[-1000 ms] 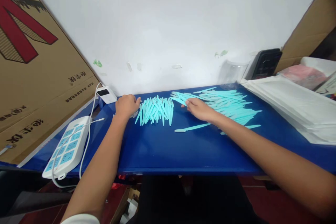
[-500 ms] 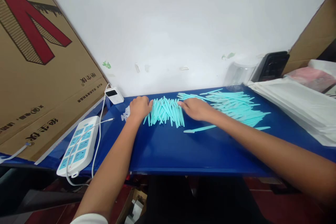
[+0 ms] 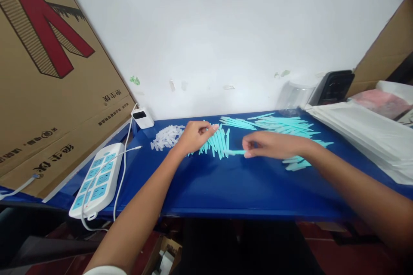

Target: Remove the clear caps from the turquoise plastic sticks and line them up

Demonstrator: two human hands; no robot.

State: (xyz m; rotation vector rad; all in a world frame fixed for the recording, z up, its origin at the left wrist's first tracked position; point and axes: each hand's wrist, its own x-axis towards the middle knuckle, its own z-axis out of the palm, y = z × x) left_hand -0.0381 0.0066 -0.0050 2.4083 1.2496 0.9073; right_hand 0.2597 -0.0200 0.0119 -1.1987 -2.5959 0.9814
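My right hand (image 3: 269, 144) pinches one turquoise eyebrow razor (image 3: 237, 152) between thumb and fingers. The razor lies level, its pale end pointing left to the edge of a pile of turquoise razors (image 3: 219, 142). Over the left part of this pile is my left hand (image 3: 195, 136), its thumb and forefinger drawn together at the tips; whether something is between them I cannot make out. Left of that hand lies a heap of small whitish translucent caps (image 3: 166, 137). A larger spread of razors (image 3: 287, 124) lies behind and beyond my right hand.
On the blue table (image 3: 206, 193) a white power strip (image 3: 97, 180) with cables lies at the left, near a small white device (image 3: 142, 118). White sheets (image 3: 364, 133), a clear container (image 3: 295, 94) and a black object (image 3: 335, 87) stand right. A cardboard box (image 3: 64, 107) rises left.
My right hand has moved from the pile's right side toward me and picked up the single razor lying in front. My left hand has shifted right over the pile, uncovering the caps.
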